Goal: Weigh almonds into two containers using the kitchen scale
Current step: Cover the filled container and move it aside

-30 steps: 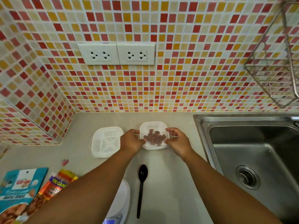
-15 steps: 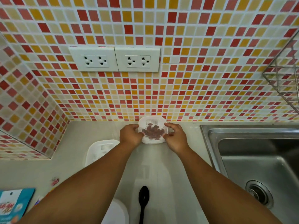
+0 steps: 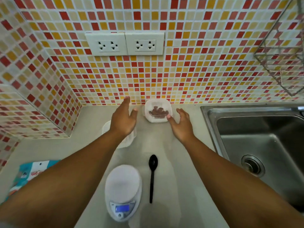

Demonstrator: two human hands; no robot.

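Nearest the worktop's front edge sits the kitchen scale (image 3: 123, 190), its platform bare, while at the back edge against the tiles both the left hand (image 3: 123, 118) and right hand (image 3: 181, 125) hover spread and empty beside the container of almonds (image 3: 157, 111), probably light, stiff, best taken by its rim.

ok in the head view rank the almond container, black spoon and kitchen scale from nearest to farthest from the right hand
From the right hand:
1. Small white plastic container of almonds, touching the thumb, by the tiled wall.
2. Black plastic spoon, on the counter towards the person.
3. White oval kitchen scale, left of the spoon, farthest.
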